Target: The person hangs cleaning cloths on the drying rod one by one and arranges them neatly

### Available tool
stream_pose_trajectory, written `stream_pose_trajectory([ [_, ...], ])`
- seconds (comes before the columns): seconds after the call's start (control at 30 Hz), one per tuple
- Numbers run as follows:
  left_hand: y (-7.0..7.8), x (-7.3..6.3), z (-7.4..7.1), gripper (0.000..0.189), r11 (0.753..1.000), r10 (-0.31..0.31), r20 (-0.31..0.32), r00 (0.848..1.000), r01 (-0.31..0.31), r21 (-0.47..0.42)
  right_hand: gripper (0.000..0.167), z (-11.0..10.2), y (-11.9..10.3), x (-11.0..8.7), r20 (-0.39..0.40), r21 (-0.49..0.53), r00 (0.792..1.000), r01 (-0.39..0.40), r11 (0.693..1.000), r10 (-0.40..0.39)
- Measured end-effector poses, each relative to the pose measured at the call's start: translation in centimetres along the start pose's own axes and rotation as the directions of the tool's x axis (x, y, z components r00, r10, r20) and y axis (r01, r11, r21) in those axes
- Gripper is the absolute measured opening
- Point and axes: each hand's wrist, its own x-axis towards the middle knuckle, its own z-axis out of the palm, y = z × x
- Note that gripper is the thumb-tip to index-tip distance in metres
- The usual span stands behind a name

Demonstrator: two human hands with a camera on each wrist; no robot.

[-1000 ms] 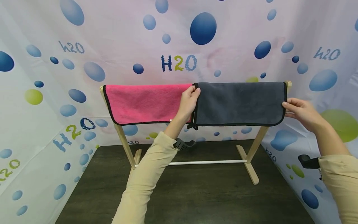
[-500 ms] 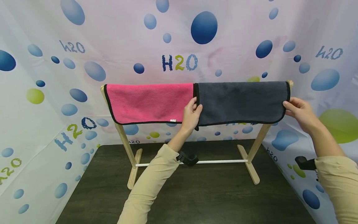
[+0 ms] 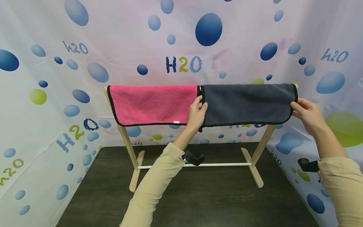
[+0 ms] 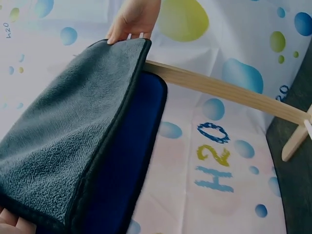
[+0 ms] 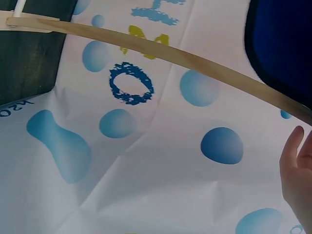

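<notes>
A grey towel [image 3: 249, 104] with black edging hangs folded over the top of a wooden rack [image 3: 264, 142]. My left hand [image 3: 197, 117] pinches its left edge, beside a pink towel [image 3: 153, 104] that hangs over the same rack. At the opposite edge, my right hand [image 3: 309, 116] grips the grey towel between thumb and fingers. From the left wrist, the grey front flap is lifted away from a dark blue layer [image 4: 119, 165] behind it. In the right wrist view, part of my right hand [image 5: 298, 170] shows below the rack's post.
A white crossbar [image 3: 224, 165] joins the rack's wooden feet [image 3: 256, 175] on the dark table [image 3: 198, 195]. Behind it hangs a pale backdrop [image 3: 241, 34] with blue and green spots. A small white tag [image 3: 176, 122] shows on the pink towel's lower edge.
My left hand has slid from the top of the grey towel's left edge down to its middle. The grey towel has shifted slightly right, and a narrow gap shows beside the pink one.
</notes>
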Motion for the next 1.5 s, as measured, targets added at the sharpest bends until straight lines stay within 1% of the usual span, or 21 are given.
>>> stream_pose_trajectory([
  [0.07, 0.4, -0.6, -0.3, 0.039, 1.000, -0.007, 0.020, 1.000, 0.007, -0.012, 0.017, 0.0, 0.5, -0.2, 0.027, -0.011, 0.999, -0.019, 1.000, 0.019],
  [0.17, 1.2, -1.6, -0.7, 0.041, 1.000, 0.019, 0.062, 0.998, -0.018, -0.009, 0.017, 0.1, 1.1, -0.6, 0.051, -0.017, 0.998, -0.030, 0.999, 0.031],
  [0.23, 1.6, -2.3, -1.0, 0.041, 0.999, 0.045, 0.080, 0.996, -0.047, 0.024, 0.019, 0.3, 1.6, -0.8, 0.045, -0.034, 0.999, -0.025, 0.999, 0.027],
  [0.33, 1.3, -2.9, -1.2, 0.043, 0.993, 0.075, 0.089, 0.993, -0.082, 0.083, 0.022, 0.3, 2.1, -1.3, 0.041, -0.012, 0.999, -0.018, 1.000, 0.019],
  [0.43, 0.7, -3.3, -1.4, 0.043, 0.988, 0.078, 0.089, 0.993, -0.089, 0.126, 0.023, 0.3, 2.7, -1.5, 0.036, 0.018, 0.999, -0.002, 1.000, 0.002],
  [0.57, -1.6, -3.1, -1.6, 0.044, 0.987, 0.063, 0.077, 0.995, -0.074, 0.145, 0.024, 0.5, 3.1, -1.6, 0.037, 0.066, 0.999, 0.022, 0.998, -0.024],
  [0.67, -3.4, -2.9, -1.7, 0.045, 0.986, 0.055, 0.053, 0.997, -0.063, 0.153, 0.025, 0.7, 3.3, -1.7, 0.041, 0.106, 0.999, 0.030, 0.994, -0.034],
  [0.7, -3.7, -3.0, -1.7, 0.044, 0.986, 0.057, 0.045, 0.997, -0.063, 0.157, 0.025, 0.8, 3.4, -1.6, 0.042, 0.115, 0.999, 0.029, 0.993, -0.034],
  [0.8, -4.3, -3.2, -1.9, 0.043, 0.984, 0.060, 0.026, 0.998, -0.064, 0.166, 0.023, 1.0, 3.6, -1.7, 0.030, 0.093, 0.999, 0.020, 0.995, -0.023],
  [0.9, -4.8, -3.5, -2.0, 0.041, 0.984, 0.052, 0.026, 0.998, -0.055, 0.167, 0.021, 1.1, 3.9, -1.9, 0.024, 0.075, 1.000, 0.006, 0.997, -0.007],
  [1.03, -5.3, -3.8, -2.0, 0.038, 0.989, 0.024, 0.033, 0.999, -0.029, 0.147, 0.020, 1.2, 4.4, -2.3, 0.027, 0.117, 1.000, 0.000, 0.993, -0.003],
  [1.1, -5.4, -3.9, -2.0, 0.036, 0.992, 0.027, 0.036, 0.999, -0.031, 0.120, 0.019, 1.2, 4.5, -2.4, 0.033, 0.140, 0.999, 0.010, 0.990, -0.015],
  [1.17, -5.3, -4.0, -2.0, 0.035, 0.995, 0.046, 0.039, 0.998, -0.049, 0.083, 0.020, 1.2, 4.7, -2.5, 0.040, 0.160, 0.999, 0.022, 0.987, -0.029],
  [1.27, -4.5, -4.6, -2.1, 0.032, 0.996, 0.079, 0.041, 0.996, -0.081, 0.048, 0.020, 1.3, 4.8, -2.6, 0.046, 0.178, 0.998, 0.029, 0.984, -0.038],
  [1.4, -3.3, -5.5, -2.3, 0.029, 0.994, 0.098, 0.031, 0.995, -0.100, 0.051, 0.020, 1.4, 4.9, -2.8, 0.042, 0.187, 0.999, 0.020, 0.982, -0.028],
  [1.5, -3.4, -5.8, -2.4, 0.027, 0.993, 0.105, 0.011, 0.994, -0.105, 0.062, 0.020, 1.4, 5.0, -3.0, 0.037, 0.196, 0.999, 0.016, 0.981, -0.023],
])
